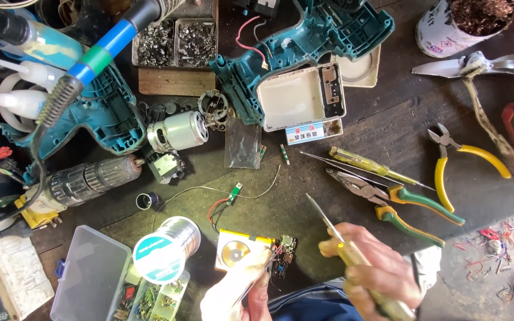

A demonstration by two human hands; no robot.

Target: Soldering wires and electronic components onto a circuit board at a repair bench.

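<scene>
From the head camera, the dark tabletop [328, 208] is crowded on every side, with only a small bare patch in the middle, between the hands and the needle-nose pliers [388, 205]. The right hand [373, 273] is closed around a yellow-handled screwdriver [352, 255], its blade pointing far and left over that patch. The left hand [236, 291] pinches a thin tool whose kind is hard to make out; its tip rests at the small circuit board [284, 255] joined to a flat yellow battery pack [236, 249], which lies at the near edge just beside the left hand. The two hands are apart, the board between them.

A solder spool [166, 248] stands just left of the pack, over a clear parts box [90, 276] cut off by the near edge. Far left, a teal drill shell [99, 116] lies partly under a soldering iron [99, 50]. Yellow-handled cutters [456, 163] lie to the right. Both wrists and a blue garment run out of view below.
</scene>
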